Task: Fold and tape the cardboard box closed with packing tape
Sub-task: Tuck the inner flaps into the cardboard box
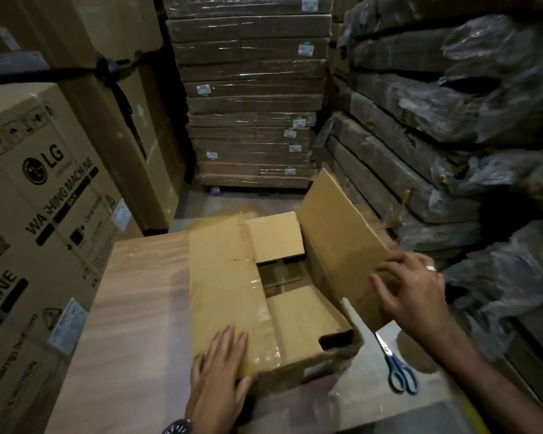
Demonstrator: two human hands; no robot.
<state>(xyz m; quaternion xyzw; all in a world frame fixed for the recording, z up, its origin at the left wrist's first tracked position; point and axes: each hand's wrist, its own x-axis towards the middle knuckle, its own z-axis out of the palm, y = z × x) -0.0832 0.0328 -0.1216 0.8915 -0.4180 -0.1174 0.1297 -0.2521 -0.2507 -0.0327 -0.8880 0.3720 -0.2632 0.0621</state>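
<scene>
A brown cardboard box [298,321] stands on a wooden table [132,308]. Its left long flap [223,277] lies folded down, with old clear tape along its edge. Both short flaps are folded in, leaving a dark gap between them. The right long flap [342,245] stands raised and tilted outward. My left hand [220,368] presses flat on the near end of the left flap, fingers straight. My right hand [411,296] holds the near outer edge of the raised flap, fingers curled over it. No tape roll is in view.
Blue-handled scissors [397,364] lie on the table right of the box. A washing machine carton [35,214] stands at the left. Stacked wrapped cartons [251,98] fill the back, and plastic-wrapped bundles [452,120] line the right.
</scene>
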